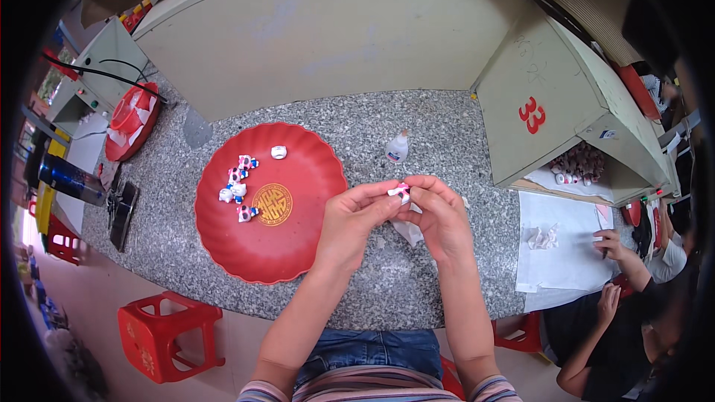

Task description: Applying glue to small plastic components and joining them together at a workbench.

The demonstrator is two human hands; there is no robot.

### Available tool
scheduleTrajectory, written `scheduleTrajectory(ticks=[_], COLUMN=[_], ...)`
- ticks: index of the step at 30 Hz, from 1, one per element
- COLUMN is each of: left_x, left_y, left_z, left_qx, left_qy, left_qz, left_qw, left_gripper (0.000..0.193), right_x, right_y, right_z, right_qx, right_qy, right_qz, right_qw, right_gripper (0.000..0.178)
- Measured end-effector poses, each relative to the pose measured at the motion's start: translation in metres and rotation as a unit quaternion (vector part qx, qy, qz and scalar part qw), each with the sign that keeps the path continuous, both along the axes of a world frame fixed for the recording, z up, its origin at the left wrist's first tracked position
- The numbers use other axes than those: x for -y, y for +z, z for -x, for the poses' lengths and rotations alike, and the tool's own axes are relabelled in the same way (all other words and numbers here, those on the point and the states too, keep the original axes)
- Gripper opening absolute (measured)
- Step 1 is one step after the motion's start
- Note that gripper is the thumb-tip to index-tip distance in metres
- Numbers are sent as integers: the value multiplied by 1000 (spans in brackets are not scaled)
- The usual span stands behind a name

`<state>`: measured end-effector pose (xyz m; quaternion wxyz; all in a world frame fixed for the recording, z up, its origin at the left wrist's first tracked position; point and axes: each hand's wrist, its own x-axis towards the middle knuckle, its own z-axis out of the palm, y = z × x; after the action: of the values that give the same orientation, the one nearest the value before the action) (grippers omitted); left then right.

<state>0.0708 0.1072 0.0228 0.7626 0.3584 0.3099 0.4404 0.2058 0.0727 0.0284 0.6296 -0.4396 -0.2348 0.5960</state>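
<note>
Between my fingertips is a small white-and-pink toy figure part (pixel 400 192) with a dark patch. My left hand (pixel 348 227) pinches it from the left, and my right hand (pixel 441 222) grips it from the other side. The fingers hide much of its shape. Just below them, a crumpled white tissue (pixel 408 233) lies on the speckled stone table (pixel 402 283). To the left sits a round red tray (pixel 305 246) with a scalloped rim and a gold emblem. It holds several small figurines (pixel 237 176) in white, pink and blue, plus a separate white piece (pixel 278 152).
A small white squeeze bottle (pixel 397 147) stands beyond my hands. Grey boards (pixel 328 37) close off the back, and a grey cubby (pixel 551 97) stands right. Another person's hand (pixel 611 244) is over white paper (pixel 555 268). A red stool (pixel 153 335) stands lower left.
</note>
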Motion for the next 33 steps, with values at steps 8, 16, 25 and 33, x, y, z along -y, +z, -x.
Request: scheduleTrajectory(ticks=[8,16,25,33], left_x=[-3,-6,-9,-9], left_y=[-2,-4,0,-1], left_z=[3,9,18,18], left_qx=[80,178,97,98], left_qy=[-19,-59,-78,-82], left_qz=[75,112,82,82], left_qw=[994,976,989,988], left_gripper=[19,21,22,22], right_x=[3,7,10,10], right_y=[3,10,11,10], right_z=[4,15,9,7], right_qx=[131,364,383,338], right_qy=[-36,-35,-5,27], right_qz=[-123,-212,-208,-209], right_qw=[983,906,900,917], right_gripper=[14,38,38,33])
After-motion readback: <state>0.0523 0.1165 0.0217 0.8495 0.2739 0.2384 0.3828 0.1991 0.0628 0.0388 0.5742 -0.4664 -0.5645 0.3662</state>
